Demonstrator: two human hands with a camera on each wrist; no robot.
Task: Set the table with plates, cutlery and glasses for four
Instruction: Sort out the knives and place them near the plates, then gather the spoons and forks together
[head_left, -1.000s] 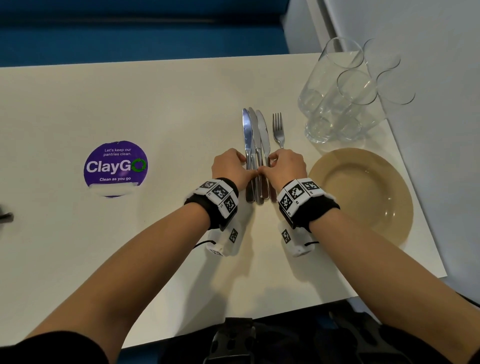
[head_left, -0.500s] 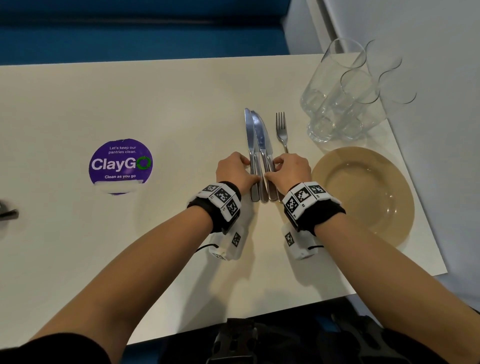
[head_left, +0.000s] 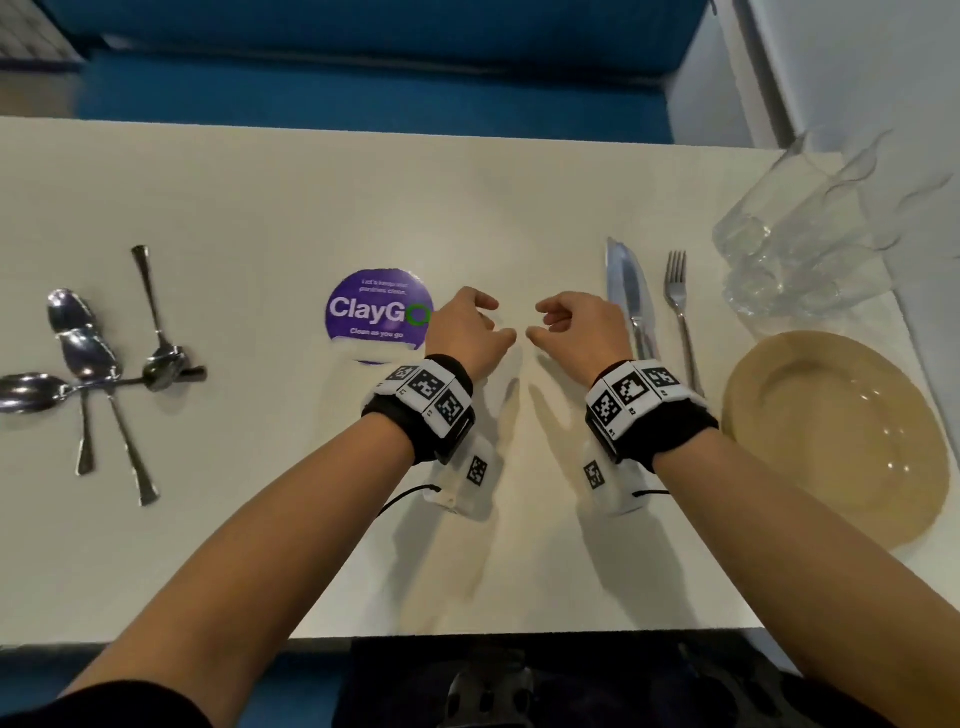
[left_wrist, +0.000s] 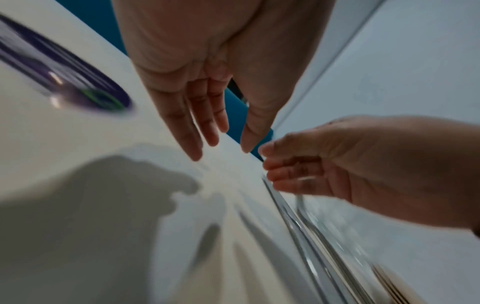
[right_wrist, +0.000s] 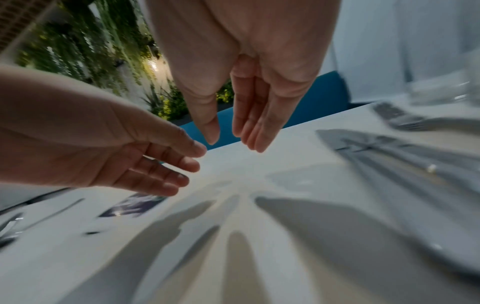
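Stacked knives (head_left: 629, 291) lie on the white table (head_left: 260, 218), with a fork (head_left: 678, 301) just to their right. A tan plate (head_left: 841, 436) sits at the right, and several clear glasses (head_left: 795, 249) stand behind it. Several spoons (head_left: 93, 358) lie crossed at the far left. My left hand (head_left: 470, 330) and right hand (head_left: 571, 325) hover side by side left of the knives, both empty with relaxed fingers. In the left wrist view the left hand's fingers (left_wrist: 200, 123) hang loose. The right wrist view shows the right hand's fingers (right_wrist: 249, 119) the same way, knives (right_wrist: 389, 152) to its right.
A round purple ClayGo sticker (head_left: 376, 314) lies flat on the table just left of my left hand. A blue bench (head_left: 363, 78) runs behind the table. A pale wall (head_left: 883, 78) borders the right side, close to the glasses.
Both hands have let go of the knives and moved left, off them. The view has swung left, bringing the spoons into sight.
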